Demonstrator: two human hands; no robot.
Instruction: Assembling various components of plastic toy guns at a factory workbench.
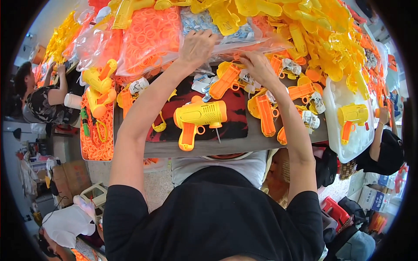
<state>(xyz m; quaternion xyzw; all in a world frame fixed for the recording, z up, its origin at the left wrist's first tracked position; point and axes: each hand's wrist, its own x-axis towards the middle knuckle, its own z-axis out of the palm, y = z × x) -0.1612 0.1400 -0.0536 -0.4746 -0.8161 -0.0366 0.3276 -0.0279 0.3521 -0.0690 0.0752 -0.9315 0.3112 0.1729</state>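
My left hand (198,48) reaches over the front of a clear bag of small blue-and-white parts (185,21); its fingers are curled and the tips hidden. My right hand (259,67), fingers bent together, is just beyond an orange toy gun half (225,81) lying with a white inner part; what it pinches, if anything, I cannot make out. Between my forearms a yellow-and-orange toy gun (200,117) lies on a dark red-and-black cloth (235,124). A thin metal rod (218,135) shows below its muzzle. Several half shells with white mechanisms (310,118) lie around my right forearm.
Bags of orange rings (150,35) and heaps of yellow shells (326,43) line the far side. At left stands a box of orange pieces (96,145); at right, a white tub (348,150) has another toy gun (352,115) on it. Other people work on both sides.
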